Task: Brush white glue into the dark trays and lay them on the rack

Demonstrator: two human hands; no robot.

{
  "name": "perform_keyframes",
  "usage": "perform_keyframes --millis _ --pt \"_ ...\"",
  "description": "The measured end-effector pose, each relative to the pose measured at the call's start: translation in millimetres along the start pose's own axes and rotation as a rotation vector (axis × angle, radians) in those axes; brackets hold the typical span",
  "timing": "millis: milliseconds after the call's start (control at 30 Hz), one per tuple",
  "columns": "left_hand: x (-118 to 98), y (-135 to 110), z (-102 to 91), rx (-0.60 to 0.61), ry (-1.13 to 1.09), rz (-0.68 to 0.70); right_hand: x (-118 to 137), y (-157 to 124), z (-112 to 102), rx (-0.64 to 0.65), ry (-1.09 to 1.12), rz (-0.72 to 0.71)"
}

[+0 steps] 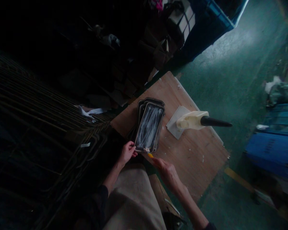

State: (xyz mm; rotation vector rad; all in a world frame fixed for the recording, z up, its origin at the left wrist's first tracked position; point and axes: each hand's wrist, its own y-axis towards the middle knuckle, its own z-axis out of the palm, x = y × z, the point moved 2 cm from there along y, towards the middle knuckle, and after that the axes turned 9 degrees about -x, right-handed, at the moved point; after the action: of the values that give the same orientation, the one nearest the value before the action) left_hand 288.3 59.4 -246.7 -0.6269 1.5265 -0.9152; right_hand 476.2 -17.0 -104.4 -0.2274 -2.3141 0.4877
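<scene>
A stack of dark rounded-rectangle trays (pixel 149 127) stands on a small wooden table (pixel 194 153). The top tray is smeared with white streaks. My left hand (pixel 127 152) grips the near left corner of the stack, fingers curled on its edge. My right hand (pixel 165 171) is closed on a small brush with a yellow handle (pixel 149 154), whose whitish tip touches the near edge of the top tray.
A cream squeeze bottle with a long black nozzle (pixel 198 120) lies on a white sheet (pixel 174 125) to the right of the trays. Dark wire racks (pixel 38 111) fill the left. Blue crates (pixel 273 147) sit on the green floor at right. Boxes are piled beyond the table.
</scene>
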Motion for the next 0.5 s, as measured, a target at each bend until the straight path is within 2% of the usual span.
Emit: perform_keyframes --millis 100,200,367,500 --pt "2.2 0.8 -0.1 -0.004 0.0 0.017 6.2 14.1 2.4 -0.003 0.135 0.009" --pt "2.3 1.6 -0.2 -0.003 0.008 0.033 -3.5 41.5 -1.0 -0.046 0.206 0.01" --pt "1.5 5.3 0.1 0.006 0.012 0.013 -33.4 101.2 -30.3 -0.357 0.127 -0.063" --pt "6.1 7.3 0.8 0.012 0.012 0.003 -39.9 139.3 -49.8 -0.588 0.026 -0.168"
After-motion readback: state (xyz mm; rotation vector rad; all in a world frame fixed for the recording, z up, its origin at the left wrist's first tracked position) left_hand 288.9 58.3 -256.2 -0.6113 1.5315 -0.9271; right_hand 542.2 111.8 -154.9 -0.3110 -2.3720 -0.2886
